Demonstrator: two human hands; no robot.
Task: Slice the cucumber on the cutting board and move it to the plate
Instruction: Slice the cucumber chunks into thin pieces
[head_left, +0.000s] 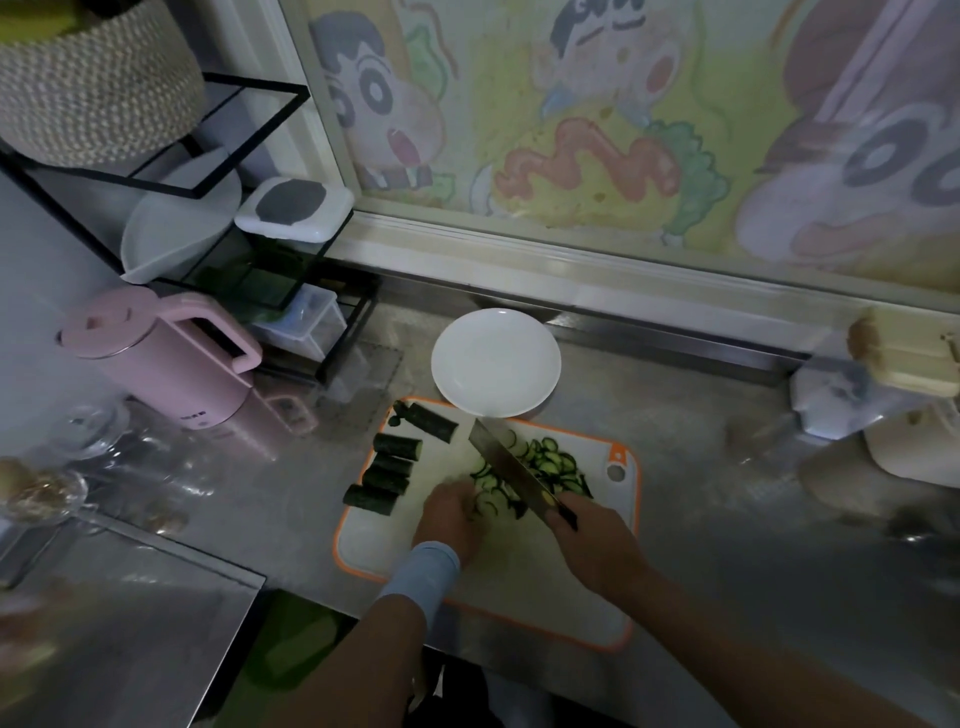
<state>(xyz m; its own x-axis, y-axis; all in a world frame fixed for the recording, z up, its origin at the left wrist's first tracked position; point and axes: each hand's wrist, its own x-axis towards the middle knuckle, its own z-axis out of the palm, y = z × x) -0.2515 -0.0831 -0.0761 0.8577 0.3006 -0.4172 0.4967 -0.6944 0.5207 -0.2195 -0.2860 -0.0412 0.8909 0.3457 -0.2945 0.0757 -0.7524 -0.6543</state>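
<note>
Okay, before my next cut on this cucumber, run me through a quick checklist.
1. Right hand grips the steel cleaver: ok.
2. Left hand fingers clear of the blade: cannot tell, it sits close.
3. White orange-rimmed cutting board lies flat: ok.
4. Round white plate bare, at the board's far edge: ok.
5. Everything sliced: not ok, dark green cucumber chunks wait at the board's left.

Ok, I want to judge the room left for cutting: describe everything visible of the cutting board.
The cutting board is a flat white rectangle, plastic by the look, with an orange rim, rounded corners and a hanging hole at its far right corner. It lies slightly skewed on the steel counter. Dark cucumber chunks line its left side, thin slices its middle; the left hand rests on it, and the white plate meets its far edge.
</note>
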